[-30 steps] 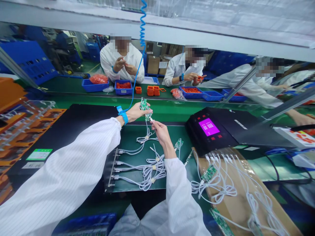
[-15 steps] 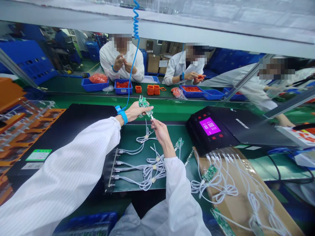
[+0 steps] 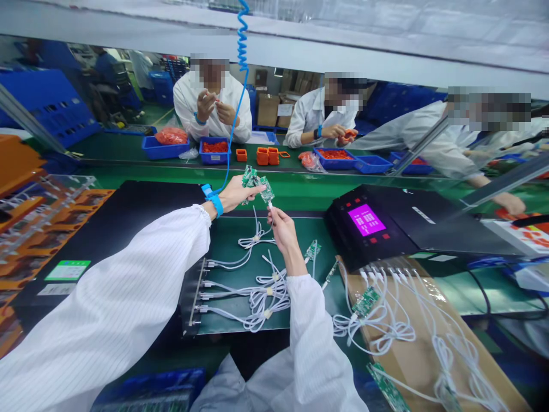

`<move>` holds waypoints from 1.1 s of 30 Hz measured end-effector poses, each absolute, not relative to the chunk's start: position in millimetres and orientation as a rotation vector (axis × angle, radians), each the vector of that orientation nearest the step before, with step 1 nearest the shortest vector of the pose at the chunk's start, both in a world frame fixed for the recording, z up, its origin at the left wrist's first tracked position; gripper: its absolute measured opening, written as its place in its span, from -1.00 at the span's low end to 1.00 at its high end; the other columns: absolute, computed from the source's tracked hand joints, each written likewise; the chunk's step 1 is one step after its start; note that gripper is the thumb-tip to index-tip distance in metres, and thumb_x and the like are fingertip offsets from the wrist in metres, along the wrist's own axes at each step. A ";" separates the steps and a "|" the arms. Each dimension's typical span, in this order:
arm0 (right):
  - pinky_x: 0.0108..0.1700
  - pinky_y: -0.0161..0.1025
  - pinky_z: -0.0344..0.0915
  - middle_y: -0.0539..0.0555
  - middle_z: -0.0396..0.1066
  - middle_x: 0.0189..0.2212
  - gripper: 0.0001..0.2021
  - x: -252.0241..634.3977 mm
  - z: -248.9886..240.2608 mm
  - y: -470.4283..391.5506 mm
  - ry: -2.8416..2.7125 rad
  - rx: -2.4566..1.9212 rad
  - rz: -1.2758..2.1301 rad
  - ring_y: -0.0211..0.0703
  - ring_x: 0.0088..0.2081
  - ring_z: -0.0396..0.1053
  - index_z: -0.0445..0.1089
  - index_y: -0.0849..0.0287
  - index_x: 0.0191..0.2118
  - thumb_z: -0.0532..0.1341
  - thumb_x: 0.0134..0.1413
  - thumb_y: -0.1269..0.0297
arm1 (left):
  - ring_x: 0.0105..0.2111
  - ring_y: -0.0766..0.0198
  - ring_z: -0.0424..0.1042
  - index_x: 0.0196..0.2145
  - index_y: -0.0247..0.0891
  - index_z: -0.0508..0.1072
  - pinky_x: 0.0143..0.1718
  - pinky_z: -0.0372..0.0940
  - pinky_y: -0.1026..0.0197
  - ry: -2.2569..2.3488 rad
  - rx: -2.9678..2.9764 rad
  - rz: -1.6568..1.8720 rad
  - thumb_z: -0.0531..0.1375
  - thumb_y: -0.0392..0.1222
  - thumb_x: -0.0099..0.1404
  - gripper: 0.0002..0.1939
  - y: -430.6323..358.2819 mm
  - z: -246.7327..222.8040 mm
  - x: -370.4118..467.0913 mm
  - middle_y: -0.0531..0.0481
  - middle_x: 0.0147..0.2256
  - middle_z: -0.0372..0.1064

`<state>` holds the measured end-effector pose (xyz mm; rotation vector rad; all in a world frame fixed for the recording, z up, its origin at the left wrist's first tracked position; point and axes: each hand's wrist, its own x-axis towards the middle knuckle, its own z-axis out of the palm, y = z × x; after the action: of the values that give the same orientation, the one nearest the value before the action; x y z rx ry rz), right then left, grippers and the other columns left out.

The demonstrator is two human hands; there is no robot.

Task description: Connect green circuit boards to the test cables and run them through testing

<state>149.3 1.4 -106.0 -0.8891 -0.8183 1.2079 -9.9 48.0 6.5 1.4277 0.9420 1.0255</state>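
My left hand (image 3: 238,193), with a blue wrist strap (image 3: 213,200), grips green circuit boards (image 3: 266,189) between thumb and fingers. At least two boards show there, one behind the other. Just below, my right hand (image 3: 282,228) pinches the white plug of a cable (image 3: 270,205) at the lower edge of the front board. Whether the plug is fully seated I cannot tell. Bundled white cables (image 3: 268,292) lie under my hands, running from the sockets of a black box (image 3: 195,297). Another circuit board (image 3: 312,250) rests on a cable right of my right wrist.
To the right, a black tester (image 3: 360,229) with a lit magenta screen feeds white cables over a cardboard sheet (image 3: 412,343). More boards (image 3: 365,301) lie there. Across the bench, co-workers in white handle orange parts beside blue bins (image 3: 215,157). Orange racks (image 3: 55,229) stand left.
The front board in my left hand has shifted slightly right and shows more of its face. My right hand has moved a little right with the plug.
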 end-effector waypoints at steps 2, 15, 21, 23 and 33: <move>-0.26 -0.28 0.27 -0.05 0.41 -0.42 -0.52 149.0 -108.0 0.9 -0.819 -0.906 1.172 -0.32 -0.40 0.24 0.59 0.17 -0.22 0.52 -0.21 -0.08 | -0.59 0.44 0.18 -0.54 -0.28 0.34 -0.56 0.05 0.29 0.950 1.497 1.025 0.50 -0.15 0.14 -0.60 50.2 3.4 -10.8 0.09 -0.60 0.25; -0.19 -0.21 0.31 0.03 0.52 -0.38 -0.49 151.5 -120.3 4.0 -0.923 -1.058 1.014 -0.23 -0.36 0.34 0.59 0.19 -0.22 0.46 -0.17 -0.15 | -0.61 0.35 0.24 -0.61 -0.24 0.32 -0.52 0.07 0.22 1.102 1.637 0.875 0.50 -0.07 0.16 -0.54 62.9 -9.3 -18.4 0.05 -0.64 0.27; -0.05 -0.12 0.38 0.12 0.55 -0.28 -0.47 154.3 -120.5 4.0 -0.953 -1.072 1.029 -0.12 -0.23 0.44 0.55 0.20 -0.18 0.41 -0.08 -0.18 | -0.59 0.32 0.29 -0.57 -0.24 0.34 -0.50 0.13 0.20 1.053 1.655 0.892 0.47 -0.10 0.17 -0.60 56.3 -0.2 -13.5 0.03 -0.60 0.32; 0.01 -0.07 0.37 0.21 0.54 -0.17 -0.53 155.6 -119.4 -2.5 -1.013 -1.193 0.826 -0.03 -0.14 0.45 0.53 0.21 -0.13 0.32 0.10 -0.14 | -0.59 0.32 0.27 -0.54 -0.24 0.34 -0.49 0.13 0.19 1.079 1.621 0.922 0.43 -0.16 0.22 -0.65 53.5 2.5 -11.9 0.03 -0.59 0.31; 0.07 -0.04 0.29 0.46 0.41 0.06 -0.69 84.7 -111.8 12.7 -1.912 -2.024 0.142 0.14 0.04 0.40 0.42 0.35 0.09 0.03 0.40 0.43 | -0.54 0.27 0.31 -0.39 -0.23 0.45 -0.40 0.17 0.16 1.094 1.742 0.970 0.41 -0.07 0.28 -0.74 60.1 -11.6 -13.1 0.00 -0.53 0.39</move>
<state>84.7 12.7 -111.8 -2.0235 -1.9118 0.1417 -13.1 60.1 -11.6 1.7424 1.0935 0.9701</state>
